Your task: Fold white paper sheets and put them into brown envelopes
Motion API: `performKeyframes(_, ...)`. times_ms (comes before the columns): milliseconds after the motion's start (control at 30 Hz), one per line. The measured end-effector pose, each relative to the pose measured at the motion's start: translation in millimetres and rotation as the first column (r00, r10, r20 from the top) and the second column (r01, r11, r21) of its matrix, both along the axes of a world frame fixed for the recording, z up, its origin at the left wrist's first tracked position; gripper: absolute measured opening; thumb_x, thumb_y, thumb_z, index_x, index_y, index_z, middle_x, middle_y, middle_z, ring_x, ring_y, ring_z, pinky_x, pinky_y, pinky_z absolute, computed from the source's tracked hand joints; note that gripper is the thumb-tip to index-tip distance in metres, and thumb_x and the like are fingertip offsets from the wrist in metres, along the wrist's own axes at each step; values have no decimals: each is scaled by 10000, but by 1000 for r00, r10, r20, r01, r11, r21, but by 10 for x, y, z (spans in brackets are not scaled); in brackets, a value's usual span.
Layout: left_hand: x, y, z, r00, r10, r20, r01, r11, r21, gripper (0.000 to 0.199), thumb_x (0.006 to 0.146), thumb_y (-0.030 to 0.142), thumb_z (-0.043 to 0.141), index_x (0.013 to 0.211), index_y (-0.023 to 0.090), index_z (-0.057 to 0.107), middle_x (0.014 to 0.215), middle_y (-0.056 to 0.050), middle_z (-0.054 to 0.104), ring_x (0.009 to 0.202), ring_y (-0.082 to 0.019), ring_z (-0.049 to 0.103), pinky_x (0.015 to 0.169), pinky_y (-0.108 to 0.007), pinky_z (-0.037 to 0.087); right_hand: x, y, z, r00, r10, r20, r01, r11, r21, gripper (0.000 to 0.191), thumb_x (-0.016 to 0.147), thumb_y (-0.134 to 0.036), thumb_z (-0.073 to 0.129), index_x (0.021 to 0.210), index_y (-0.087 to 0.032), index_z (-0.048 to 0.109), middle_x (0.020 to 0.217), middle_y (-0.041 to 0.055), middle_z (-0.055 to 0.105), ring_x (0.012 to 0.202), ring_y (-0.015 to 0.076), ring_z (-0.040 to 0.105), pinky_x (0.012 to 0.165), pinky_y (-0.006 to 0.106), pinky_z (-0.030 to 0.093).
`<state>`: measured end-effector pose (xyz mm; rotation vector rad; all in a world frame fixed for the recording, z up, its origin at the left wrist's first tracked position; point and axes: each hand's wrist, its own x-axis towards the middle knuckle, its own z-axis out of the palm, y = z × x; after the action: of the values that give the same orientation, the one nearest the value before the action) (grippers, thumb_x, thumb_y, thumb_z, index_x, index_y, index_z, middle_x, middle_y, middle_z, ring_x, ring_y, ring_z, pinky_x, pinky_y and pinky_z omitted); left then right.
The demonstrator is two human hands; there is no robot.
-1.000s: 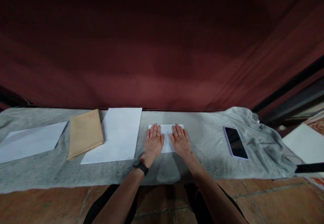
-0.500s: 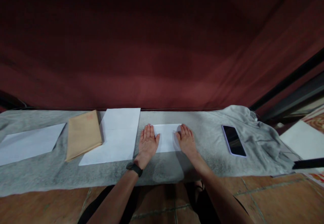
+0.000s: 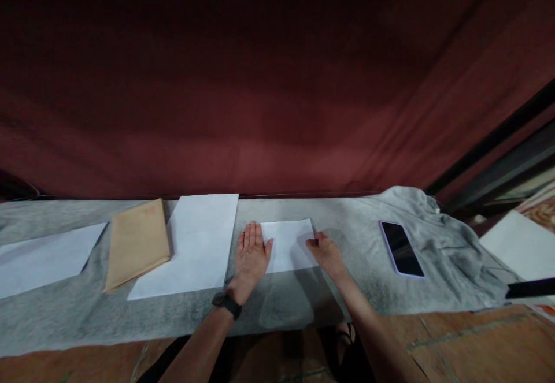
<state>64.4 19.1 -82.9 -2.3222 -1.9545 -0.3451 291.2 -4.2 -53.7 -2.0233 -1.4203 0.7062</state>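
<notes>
A small white sheet of paper, apparently folded, lies on the grey cloth in front of me. My left hand rests flat on its left edge, fingers stretched out and thumb apart, with a dark watch on the wrist. At the paper's right edge, my right hand has its fingers curled, thumb and fingertips closed on the edge. The exact grip is partly hidden by the hand itself.
Left of my hands lie a larger white sheet, a brown paper envelope overlapping it, and another white sheet. A phone lies to the right on the grey cloth, which is bunched farther right. A red curtain hangs behind.
My right hand has gone from lying flat on the paper to curling its fingers at the right edge. My left hand stays flat. The view has tilted up slightly.
</notes>
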Motion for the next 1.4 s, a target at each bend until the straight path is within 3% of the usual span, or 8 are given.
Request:
performKeyframes(333,282,-340,544,861,-416,294,406,909,96,843,962,525,552,1625,207,139,1689,-153,175,1561,-300,167,1237,-556,235,189,102,488,723,40,-690,160,962,222,361,736,-562,680,756,-214,586,626,-47,566,550,132,481,527,250,377)
performKeyframes(500,485,-477,601,750,-281,599,301,951,69,799,940,291,566,1621,183,163,1672,-155,241,1530,-288,276,1219,-505,317,-126,-19,827,628,191,-754,64,954,294,367,752,-557,738,774,-210,622,630,-51,573,553,117,483,535,235,382)
performKeyframes(667,428,-349,641,228,72,971,107,989,-99,497,1011,435,461,1398,144,571,1443,-139,599,1396,-258,508,1213,-413,348,-279,8,866,576,267,-773,35,936,349,452,869,-631,541,971,-219,696,983,63,721,885,202,650,740,308,522)
performKeyframes(800,390,-297,667,-298,268,916,57,963,-264,519,971,563,539,1257,147,660,1359,-131,666,1286,-261,612,1162,-406,424,-242,55,551,652,-78,-754,235,966,104,439,755,-539,691,1060,-223,685,1031,59,728,941,231,668,783,339,533)
performKeyframes(900,440,-366,642,-454,338,824,181,941,-286,510,954,558,582,1252,152,662,1343,-129,677,1231,-252,648,1090,-371,497,-232,18,275,597,-72,-799,61,997,-44,492,767,-573,670,1071,-187,681,937,72,741,828,238,685,702,335,531)
performKeyframes(1133,498,-664,521,-394,648,652,424,758,-496,291,891,382,695,1027,126,668,983,-138,776,797,-212,744,677,-298,591,-49,92,-63,898,64,-435,30,978,206,252,694,-425,588,813,-209,641,753,22,690,736,210,621,652,304,478)
performKeyframes(1300,398,-799,485,-135,777,615,669,530,-522,357,898,474,634,884,121,686,807,-120,755,698,-180,723,606,-241,526,39,121,-155,941,44,-335,19,984,180,206,703,-379,544,775,-209,636,702,22,666,706,204,595,653,308,458)
performKeyframes(1400,374,-840,496,48,609,792,678,563,-473,412,915,526,563,785,152,673,706,-73,708,584,-162,664,550,-252,489,16,81,-180,946,68,-317,-15,986,167,214,702,-361,544,798,-205,656,724,20,677,709,196,599,669,303,454)
